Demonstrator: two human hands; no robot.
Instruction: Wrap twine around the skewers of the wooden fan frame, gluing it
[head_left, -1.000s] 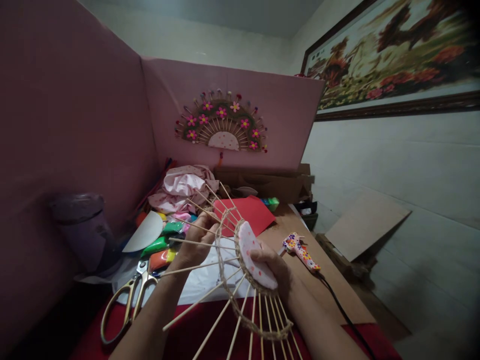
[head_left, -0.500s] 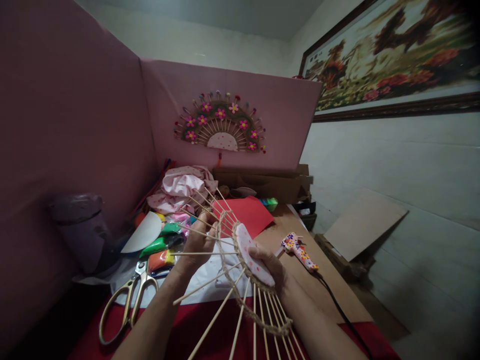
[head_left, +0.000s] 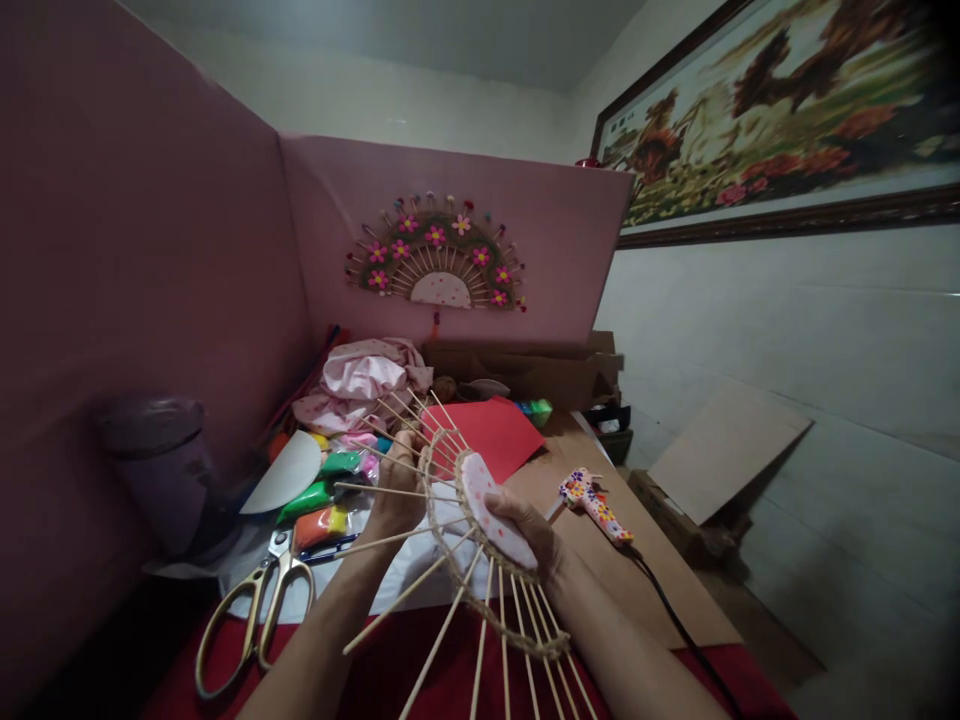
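Observation:
A half-finished stick fan (head_left: 459,545) is held up over the table, its thin wooden sticks spreading from a half-round base (head_left: 501,515) in white cloth with pink dots. Braided twine (head_left: 439,520) runs in an arc across the sticks. My right hand (head_left: 529,535) grips the base, thumb on its dotted face and the other fingers hidden behind. At the fan's far side, my left hand (head_left: 397,490) has its fingers closed around the twine and sticks there; the sticks partly cover the fingertips.
Gold-handled scissors (head_left: 259,610) and coloured clay packets (head_left: 319,525) lie at left, near a white half-disc (head_left: 285,475). A floral glue gun (head_left: 596,505) with a cord rests on brown board at right. Behind are red paper (head_left: 487,435), dotted cloth (head_left: 360,375) and a decorated fan (head_left: 439,250) on a pink panel.
The fan and both hands have shifted slightly left in view, and the fan's angle has changed a little. Both hands keep their hold. The background has shifted slightly too.

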